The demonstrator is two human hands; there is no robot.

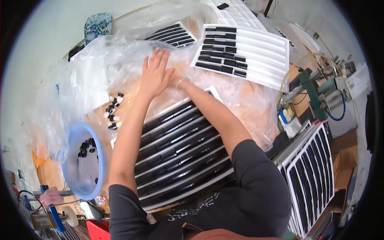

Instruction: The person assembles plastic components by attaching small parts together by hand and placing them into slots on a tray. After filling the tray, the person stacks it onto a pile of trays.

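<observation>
Clear plastic sheeting (120, 50) lies crumpled across the far half of the desk (129, 100), nearest the fingertips. The left hand (156, 76) is flat, back up, fingers extended and thumb out; whether it presses the plastic cannot be told. The right hand (174, 79) is mostly hidden behind it, so its grip cannot be told. Both forearms cross a white tray of black tubes (180, 160) at the near edge; a low elbow could knock tubes out of line. Toward the left edge, loose black-and-white pieces (113, 112) sit beside a blue basin (103, 160); a tug on the sheeting could scatter them. Toward the far right corner, a part-filled tray (264, 52) rests near the plastic and could be dragged askew.
</observation>
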